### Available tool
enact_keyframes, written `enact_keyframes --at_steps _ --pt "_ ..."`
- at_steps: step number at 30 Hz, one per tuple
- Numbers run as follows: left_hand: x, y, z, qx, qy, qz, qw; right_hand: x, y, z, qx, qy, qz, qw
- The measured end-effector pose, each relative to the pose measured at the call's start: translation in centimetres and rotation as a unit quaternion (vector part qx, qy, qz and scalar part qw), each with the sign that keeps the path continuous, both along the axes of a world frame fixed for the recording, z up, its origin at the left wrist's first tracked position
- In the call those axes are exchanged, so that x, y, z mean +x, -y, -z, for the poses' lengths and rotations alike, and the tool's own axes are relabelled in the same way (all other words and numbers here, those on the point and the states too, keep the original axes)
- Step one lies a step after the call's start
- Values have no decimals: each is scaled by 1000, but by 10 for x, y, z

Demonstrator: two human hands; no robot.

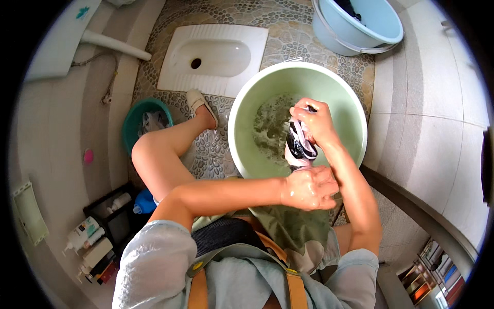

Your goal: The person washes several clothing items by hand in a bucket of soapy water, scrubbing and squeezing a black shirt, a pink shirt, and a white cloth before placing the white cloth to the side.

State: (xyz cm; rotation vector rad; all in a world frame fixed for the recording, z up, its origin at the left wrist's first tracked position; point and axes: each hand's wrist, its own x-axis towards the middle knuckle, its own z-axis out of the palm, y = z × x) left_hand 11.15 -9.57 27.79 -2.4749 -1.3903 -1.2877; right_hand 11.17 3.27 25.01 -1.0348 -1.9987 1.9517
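A twisted, wet pink, black and white cloth (300, 143) is held over a large pale green bucket (238, 100) with foamy, murky water (272, 127) in it. My right hand (314, 119) grips the cloth's far end, above the bucket. Closed around its near end is my left hand (310, 188), at the bucket's near side, wet and shiny. The cloth is wrung tight between both fists. What kind of garment it is cannot be told.
A white squat toilet (214, 60) is set in the pebble-patterned floor beyond the bucket. At the top right stands a light blue bucket (339, 34) with dark cloth inside. A teal bin (127, 127) stands left, near a blue bottle (146, 201) and a black rack (115, 216). Tiled walls flank both sides.
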Motion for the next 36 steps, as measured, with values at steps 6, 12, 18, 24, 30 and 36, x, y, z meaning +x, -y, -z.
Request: enact_keyframes --at_steps 6,12,18,24,30,36 --pt "9 -17 100 -197 94 99 971 -19 36 11 213 -47 38 975" --pt "-1 -8 124 -289 91 91 949 -10 44 27 228 -87 212 946" --pt "-24 20 48 -160 30 -118 980 34 -19 -18 155 -218 310 912" --pt "-1 18 19 -256 634 -205 701 28 -6 -71 390 -308 114 860" --pt "-25 -1 60 -575 746 -80 327 14 26 -113 502 -381 2 776" --pt "-53 -4 21 -214 912 -36 347 43 24 -113 406 -446 169 780"
